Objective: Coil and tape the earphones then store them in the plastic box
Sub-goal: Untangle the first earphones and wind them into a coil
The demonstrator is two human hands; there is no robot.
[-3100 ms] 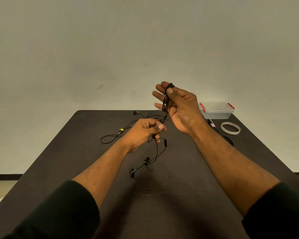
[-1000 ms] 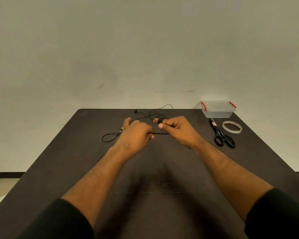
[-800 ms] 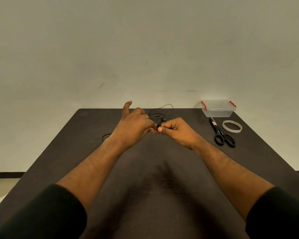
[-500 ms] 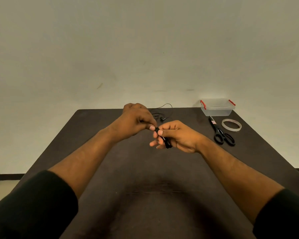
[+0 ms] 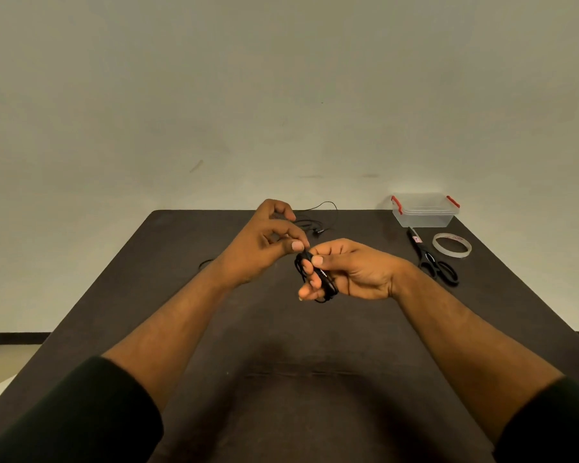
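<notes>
Fingers of our right hand point(image 5: 351, 269) wear the earphone coil point(image 5: 318, 279); our left hand point(image 5: 268, 242) pinches its loose end. We tuck it tight, so nothing slips.

The black earphones point(image 5: 316, 277) are wound into a small bundle around the fingers of the right hand point(image 5: 351, 272), up off the desk. The roll of clear tape point(image 5: 452, 245) lies flat near the far right corner. The clear plastic box point(image 5: 423, 210) with red clips sits closed just behind it.
</notes>
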